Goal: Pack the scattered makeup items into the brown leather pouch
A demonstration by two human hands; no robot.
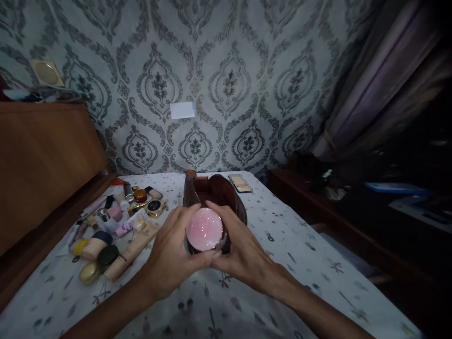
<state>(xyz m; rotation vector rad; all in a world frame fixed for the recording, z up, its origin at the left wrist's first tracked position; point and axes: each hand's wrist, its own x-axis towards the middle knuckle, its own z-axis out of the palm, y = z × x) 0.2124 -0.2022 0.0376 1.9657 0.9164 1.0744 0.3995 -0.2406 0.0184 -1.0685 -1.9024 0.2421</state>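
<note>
A round cosmetic jar with a glossy pink top (pixel 205 229) is held between my two hands, in the middle of the view. My left hand (pixel 174 242) wraps its left side, and my right hand (pixel 240 240) grips its right side. The thumbs come together at the near edge. Just behind the jar, an open dark brown bag (pixel 229 190) rests on the patterned white sheet (pixel 282 263); its lower part is hidden by my hands.
Many cosmetics lie at the left, among them a beige tube (pixel 129 256), a dark-lidded jar (pixel 108 255) and a black round compact (pixel 154 206). A flat palette-like item (pixel 240 183) lies right of the bag. A wooden cabinet (pixel 45 165) borders the left side.
</note>
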